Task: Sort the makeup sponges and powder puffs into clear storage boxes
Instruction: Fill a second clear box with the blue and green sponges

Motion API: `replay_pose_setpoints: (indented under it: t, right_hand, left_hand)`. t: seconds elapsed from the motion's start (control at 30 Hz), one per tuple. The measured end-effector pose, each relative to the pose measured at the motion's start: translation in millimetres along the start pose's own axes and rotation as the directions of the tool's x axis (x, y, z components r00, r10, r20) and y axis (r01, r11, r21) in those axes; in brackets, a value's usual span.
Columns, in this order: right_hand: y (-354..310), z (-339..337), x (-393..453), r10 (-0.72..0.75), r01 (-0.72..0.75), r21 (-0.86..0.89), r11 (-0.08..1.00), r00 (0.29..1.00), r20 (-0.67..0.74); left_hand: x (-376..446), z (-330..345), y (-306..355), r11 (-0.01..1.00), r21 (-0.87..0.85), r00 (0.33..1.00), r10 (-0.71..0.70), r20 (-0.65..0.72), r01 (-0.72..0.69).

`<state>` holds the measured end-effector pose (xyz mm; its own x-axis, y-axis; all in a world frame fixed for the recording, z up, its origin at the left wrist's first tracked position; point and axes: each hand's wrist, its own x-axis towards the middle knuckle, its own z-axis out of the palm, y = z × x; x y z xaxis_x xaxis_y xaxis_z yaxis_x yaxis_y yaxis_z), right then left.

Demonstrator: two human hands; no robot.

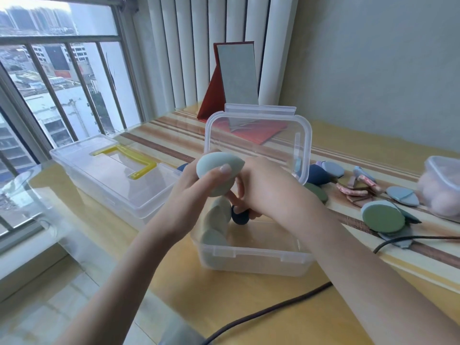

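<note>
Two clear boxes so far: the handled box (109,175) at the desk's left edge is shut. Left hand (199,185) pinches a pale green sponge (216,175) above the open box (254,255), squishy and light, so hold its fat middle. Right hand (261,188) grips a navy sponge (240,215) inside, beside two green ones. Puffs (383,216) wait right, near a tub (443,185) of pink sponges.

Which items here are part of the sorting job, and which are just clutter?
Job: open clear box, light green sponge in left hand, navy sponge in right hand, green puff, yellow-handled box.
Clutter: mirror, cable.
</note>
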<state>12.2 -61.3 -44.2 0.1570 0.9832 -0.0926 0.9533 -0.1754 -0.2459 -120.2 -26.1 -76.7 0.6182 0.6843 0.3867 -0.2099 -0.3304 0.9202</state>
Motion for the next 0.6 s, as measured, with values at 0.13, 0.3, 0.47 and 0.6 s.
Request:
replay_pose_setpoints:
  t: [0.13,0.3,0.47,0.6]
  right_hand:
    - [5,0,3,0.059,-0.060,0.084,0.995,0.998,0.017]
    - [10,-7,2,0.080,-0.110,0.241,0.964,0.988,0.131]
    - [23,-31,-11,0.010,-0.106,0.354,0.929,0.965,0.261]
    - [32,-56,-23,-0.143,-0.037,0.584,0.811,0.955,0.258]
  left_hand:
    - [-6,1,-2,0.995,0.088,0.998,-0.055,0.028,0.052]
    - [-6,0,0,0.947,0.311,0.987,-0.114,0.114,0.074]
    - [-7,2,4,0.868,0.491,0.986,-0.139,0.095,0.075]
    - [-8,4,5,0.851,0.513,0.983,-0.167,0.070,0.108]
